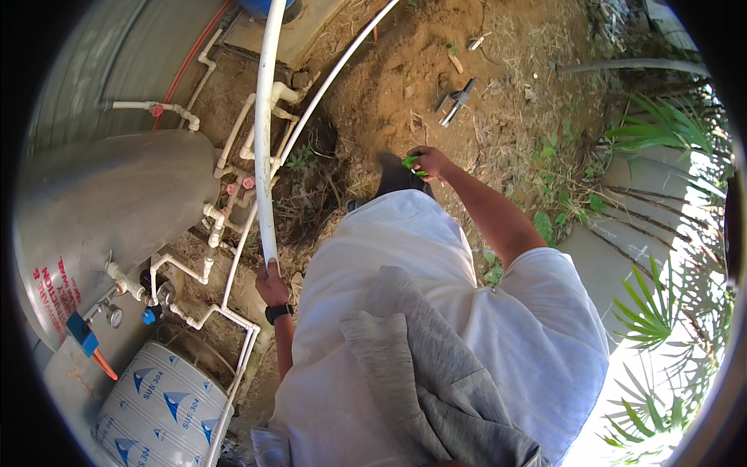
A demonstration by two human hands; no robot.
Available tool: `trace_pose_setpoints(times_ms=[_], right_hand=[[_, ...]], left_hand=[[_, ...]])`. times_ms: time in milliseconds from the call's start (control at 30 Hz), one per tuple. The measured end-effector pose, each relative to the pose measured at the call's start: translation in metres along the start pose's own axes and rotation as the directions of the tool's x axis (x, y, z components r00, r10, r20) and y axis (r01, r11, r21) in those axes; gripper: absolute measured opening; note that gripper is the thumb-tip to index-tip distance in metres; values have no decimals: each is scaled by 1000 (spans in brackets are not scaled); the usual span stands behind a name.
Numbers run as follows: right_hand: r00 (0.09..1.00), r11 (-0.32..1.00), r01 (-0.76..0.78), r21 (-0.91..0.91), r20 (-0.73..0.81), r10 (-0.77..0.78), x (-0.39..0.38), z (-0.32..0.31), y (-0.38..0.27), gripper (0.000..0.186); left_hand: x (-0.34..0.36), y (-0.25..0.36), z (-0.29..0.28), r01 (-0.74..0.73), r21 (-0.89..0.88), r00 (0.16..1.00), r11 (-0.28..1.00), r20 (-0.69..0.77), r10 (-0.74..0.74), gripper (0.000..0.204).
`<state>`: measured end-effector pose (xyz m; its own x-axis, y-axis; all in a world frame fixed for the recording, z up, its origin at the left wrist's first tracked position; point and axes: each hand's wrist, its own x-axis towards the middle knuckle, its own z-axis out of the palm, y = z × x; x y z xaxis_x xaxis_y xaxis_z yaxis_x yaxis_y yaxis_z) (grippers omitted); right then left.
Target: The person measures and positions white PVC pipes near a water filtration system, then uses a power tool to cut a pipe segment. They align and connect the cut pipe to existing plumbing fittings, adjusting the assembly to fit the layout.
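Note:
My left hand (272, 285), with a dark watch on its wrist, is closed around the near end of a long white pipe (265, 156). The pipe rises away from me past the plumbing, toward the top of the view. Out in front on the right, my right hand (429, 164) is closed on a small bright green thing (412, 163); its kind cannot be made out. That hand is over the dirt beside my dark shoe (393, 175). Beyond it, a dark grey and silver hand tool (457, 102) lies on the soil, apart from both hands.
On the left are a large metal tank (117, 210), white pipework with red valve handles (248, 183), and a ribbed tank with blue prints (167, 397). A thinner white pipe (327, 86) curves beside the long one. Palm leaves (661, 124) edge a concrete slab at right.

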<state>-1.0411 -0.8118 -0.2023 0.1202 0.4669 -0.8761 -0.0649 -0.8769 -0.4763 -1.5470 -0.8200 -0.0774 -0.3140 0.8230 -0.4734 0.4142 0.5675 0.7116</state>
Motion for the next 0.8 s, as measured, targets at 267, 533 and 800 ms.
trace_pose_setpoints(times_ms=[267,533,800], right_hand=[[981,985,108,-135,-144,-127,8,16,5,39],[941,976,153,-156,-279,-192,-7,28,-14,38],[880,904,384,-191,-223,-420,-36,23,-1,46]], left_hand=[[-4,-5,-3,33,-41,999,999,28,-32,35],[-6,-7,-14,33,19,999,999,-31,-32,39],[-4,-9,-13,7,62,1000,998,-20,-6,38]])
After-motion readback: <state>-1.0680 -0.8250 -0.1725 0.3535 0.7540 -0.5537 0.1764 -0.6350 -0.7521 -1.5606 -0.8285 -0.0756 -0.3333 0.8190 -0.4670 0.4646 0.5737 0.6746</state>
